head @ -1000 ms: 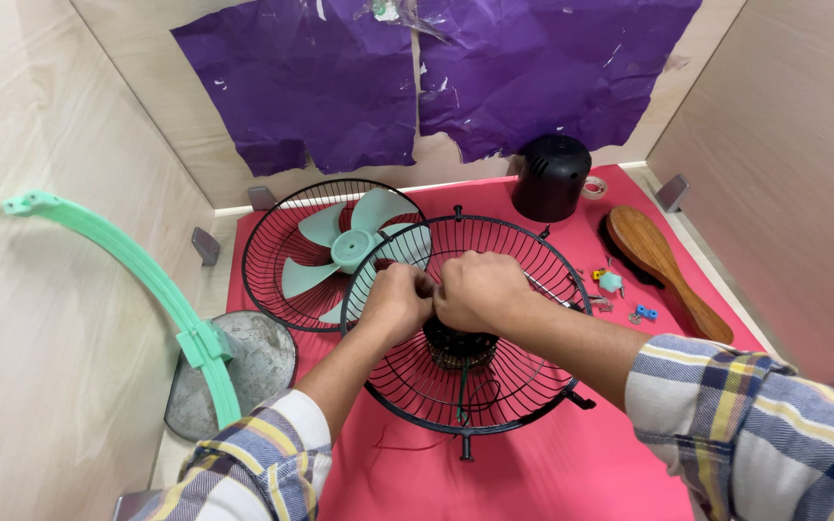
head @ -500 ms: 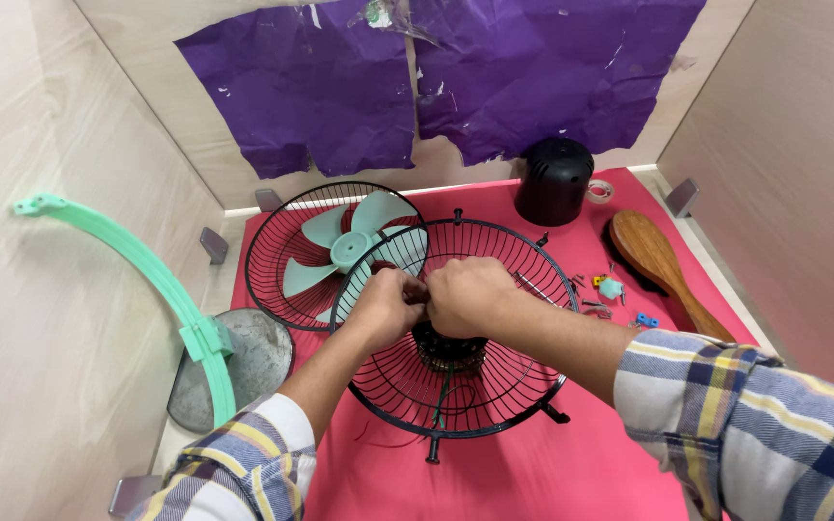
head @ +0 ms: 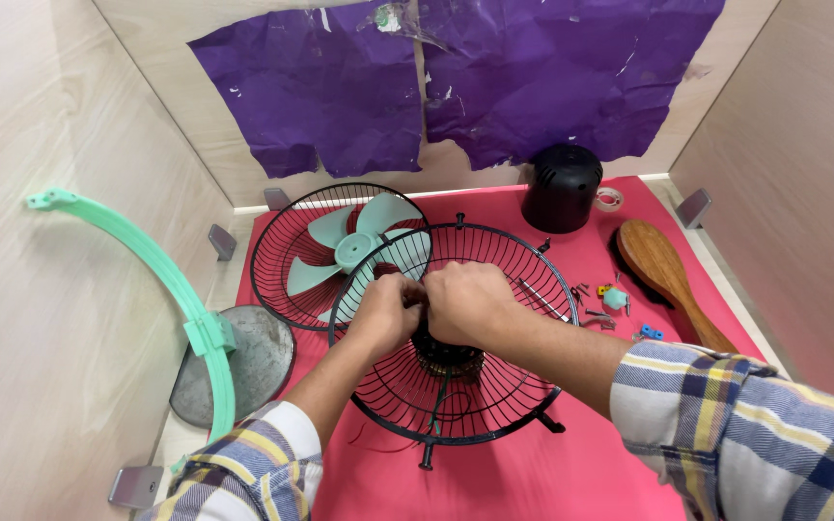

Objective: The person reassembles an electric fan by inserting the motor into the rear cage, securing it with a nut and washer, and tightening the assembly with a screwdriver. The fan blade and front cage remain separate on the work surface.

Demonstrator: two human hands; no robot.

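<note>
A black wire fan guard (head: 494, 405) lies on the red mat (head: 571, 482), with a dark motor block (head: 446, 359) at its centre. My left hand (head: 388, 314) and my right hand (head: 465, 301) are pressed together over that centre, fingers closed on something small at the motor top that the hands hide. Behind it a second black guard (head: 287, 246) lies flat, holding a mint-green fan blade (head: 354, 249).
A black motor cover (head: 562, 188) and a tape roll (head: 610, 199) stand at the back. A wooden brush (head: 668, 275) and small screws and clips (head: 615, 299) lie to the right. A green curved band (head: 161, 275) and a grey round base (head: 238, 362) sit on the left.
The front guard has shifted slightly in view and my hands stay clasped at its centre, turned a little; nothing was let go.
</note>
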